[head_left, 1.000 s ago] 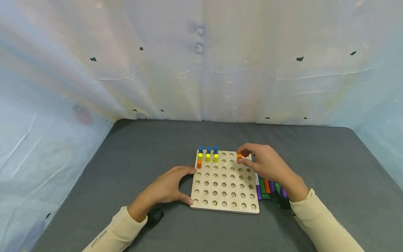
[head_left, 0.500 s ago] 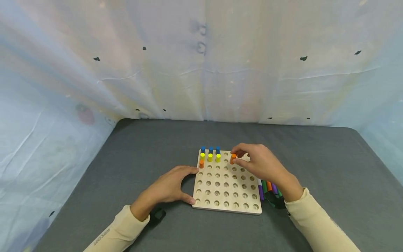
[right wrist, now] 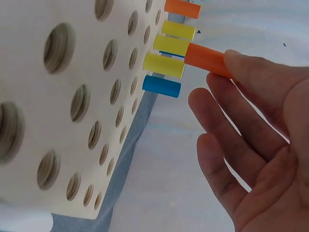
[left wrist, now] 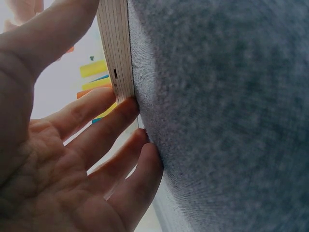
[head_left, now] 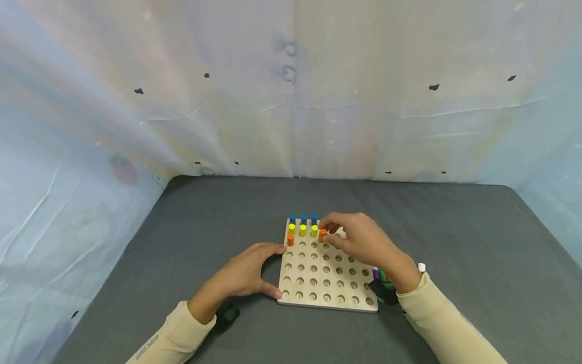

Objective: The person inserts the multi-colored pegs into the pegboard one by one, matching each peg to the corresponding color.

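Observation:
A wooden pegboard (head_left: 320,263) with rows of round holes lies on the table. Three blue pegs (head_left: 303,219) stand along its far edge, with three yellow pegs (head_left: 303,230) in front of them. One orange peg (head_left: 290,239) stands in the third row. My left hand (head_left: 245,270) touches the board's left side, thumb near the front corner and fingertips farther back; its wrist view shows the fingers (left wrist: 91,135) against the wooden edge. Between thumb and index finger, my right hand (head_left: 364,240) pinches another orange peg (right wrist: 205,59), held above the board beside the yellow pegs.
Loose coloured pegs (head_left: 375,273) lie against the board's right side, partly hidden by my right wrist and its black strap (head_left: 383,291). A dark grey cloth (head_left: 227,202) covers the table. Pale sheeting (head_left: 336,126) hangs behind and at both sides.
My right hand has carried the pinched orange peg leftward across the far part of the board, close to the yellow pegs. The left hand has stayed at the board's left edge.

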Motion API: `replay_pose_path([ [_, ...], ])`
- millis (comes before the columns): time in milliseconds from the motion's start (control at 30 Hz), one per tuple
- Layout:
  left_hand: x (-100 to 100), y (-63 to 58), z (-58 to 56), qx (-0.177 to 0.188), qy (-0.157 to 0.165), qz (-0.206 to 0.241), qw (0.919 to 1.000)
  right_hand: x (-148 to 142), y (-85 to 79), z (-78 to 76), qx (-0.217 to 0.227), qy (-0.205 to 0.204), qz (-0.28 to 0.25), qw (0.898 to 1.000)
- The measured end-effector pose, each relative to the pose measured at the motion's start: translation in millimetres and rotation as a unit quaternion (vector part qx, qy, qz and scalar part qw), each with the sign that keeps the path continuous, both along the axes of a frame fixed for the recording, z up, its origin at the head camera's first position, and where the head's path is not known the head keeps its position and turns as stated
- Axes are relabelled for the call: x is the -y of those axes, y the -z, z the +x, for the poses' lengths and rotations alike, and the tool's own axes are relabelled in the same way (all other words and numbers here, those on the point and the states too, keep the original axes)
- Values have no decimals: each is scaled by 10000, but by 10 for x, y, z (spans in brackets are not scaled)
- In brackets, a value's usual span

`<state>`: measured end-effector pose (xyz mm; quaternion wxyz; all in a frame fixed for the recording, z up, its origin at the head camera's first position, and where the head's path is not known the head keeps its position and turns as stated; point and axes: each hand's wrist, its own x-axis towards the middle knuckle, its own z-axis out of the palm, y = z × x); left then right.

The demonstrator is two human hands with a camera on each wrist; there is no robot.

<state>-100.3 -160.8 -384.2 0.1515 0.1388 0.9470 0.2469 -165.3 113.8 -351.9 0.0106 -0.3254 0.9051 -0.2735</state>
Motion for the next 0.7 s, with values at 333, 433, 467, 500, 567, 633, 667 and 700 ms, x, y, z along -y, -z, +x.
replay_pose_path([
  [333, 18, 16, 22, -82, -24, -5, 10000, 95, 13, 11, -102, -136, -36, 9998],
  [433, 27, 10, 4, -128, 33, 12, 9999, 127, 0, 8, -168, -188, -77, 9997],
  [467, 30, 6, -1, -144, 40, 19, 9999, 139, 2, 5, -175, -213, -85, 9996],
  [500, 33, 2, -4, -156, 50, 19, 9999, 154, 6, 3, -160, -235, -88, 9996],
  [567, 39, -7, -3, -169, 54, 17, 9998, 192, 11, 0, -98, -274, -75, 9995],
  [633, 42, -13, 1, -173, 46, 10, 9998, 237, 21, -3, -54, -306, -62, 9995],
  [667, 43, -15, 2, -169, 37, 11, 9999, 261, 26, -6, -44, -313, -44, 9995],
  [700, 43, -18, 3, -167, 35, 3, 9999, 287, 30, -11, -38, -308, -21, 9995],
])
